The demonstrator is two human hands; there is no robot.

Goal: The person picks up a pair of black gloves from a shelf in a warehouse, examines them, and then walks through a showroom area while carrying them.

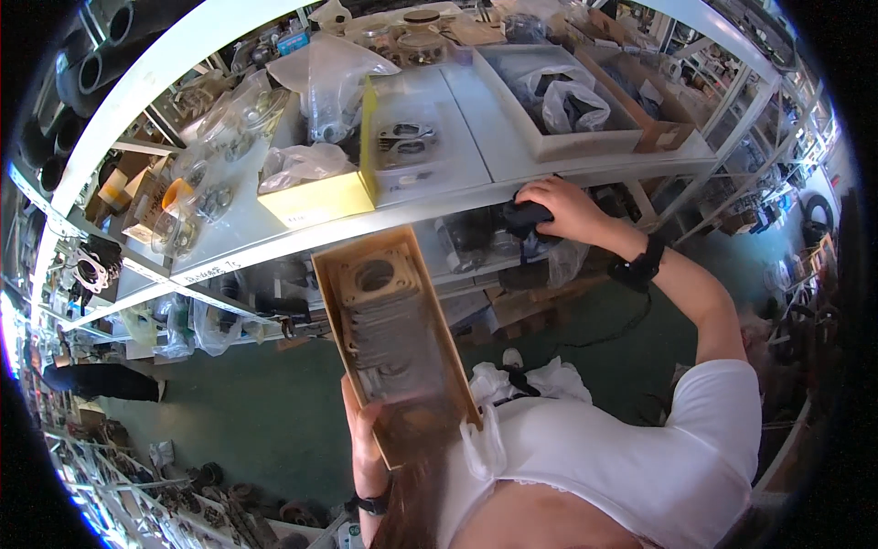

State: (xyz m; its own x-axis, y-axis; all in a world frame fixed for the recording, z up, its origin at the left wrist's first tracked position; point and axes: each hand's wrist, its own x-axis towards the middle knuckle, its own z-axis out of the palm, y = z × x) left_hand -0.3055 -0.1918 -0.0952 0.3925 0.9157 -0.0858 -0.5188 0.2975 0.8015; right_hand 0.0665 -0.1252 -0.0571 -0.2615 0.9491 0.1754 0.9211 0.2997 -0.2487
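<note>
My left hand (362, 428) is wrapped round the near left side of a long open cardboard box (446, 361), which I carry tilted in front of my body. Inside it stands a row of flat gaskets (404, 276), the front one with a large round hole; clear plastic seems to cover those behind. At the front edge of the shelf, my right hand (569, 212) has its fingers closed on a soft-looking black thing (527, 217), whose kind I cannot make out. My right wrist wears a black band.
On the white shelf (448, 110) stand a yellow box (322, 203) with plastic bags, bagged gaskets (405, 137) and a large open carton (549, 145). Below, a lower shelf holds dark parts. A person's dark-clothed leg (105, 381) shows at the left.
</note>
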